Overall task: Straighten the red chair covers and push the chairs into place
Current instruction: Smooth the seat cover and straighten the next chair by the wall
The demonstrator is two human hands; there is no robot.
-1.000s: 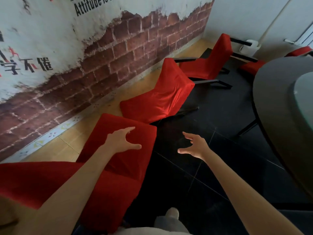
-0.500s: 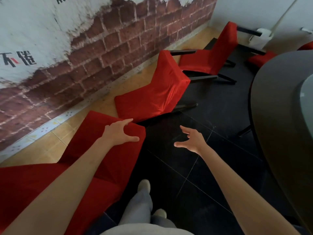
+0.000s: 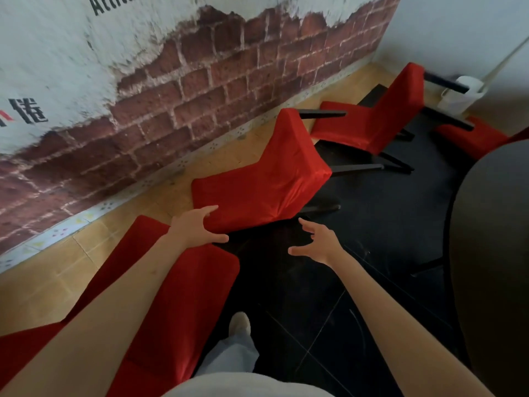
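Several chairs with red covers stand along the brick wall. The nearest red chair (image 3: 177, 285) is at lower left under my left arm. The second red chair (image 3: 263, 184) stands just ahead, its back toward the table. A third red chair (image 3: 369, 127) is farther back, and a fourth (image 3: 469, 138) shows at the right. My left hand (image 3: 194, 227) reaches out with fingers spread, over the near edge of the second chair's cover; contact is unclear. My right hand (image 3: 317, 243) hovers open over the black floor, holding nothing.
A dark round table (image 3: 492, 239) fills the right side. The painted brick wall (image 3: 171, 90) runs along the left, with a strip of tan floor tiles (image 3: 160, 202) below it. A white bucket (image 3: 461, 96) stands in the far corner. My foot (image 3: 240, 325) is on the black floor.
I have stepped forward past the nearest chair. Both hands have moved closer to the second red chair, still spread and empty.
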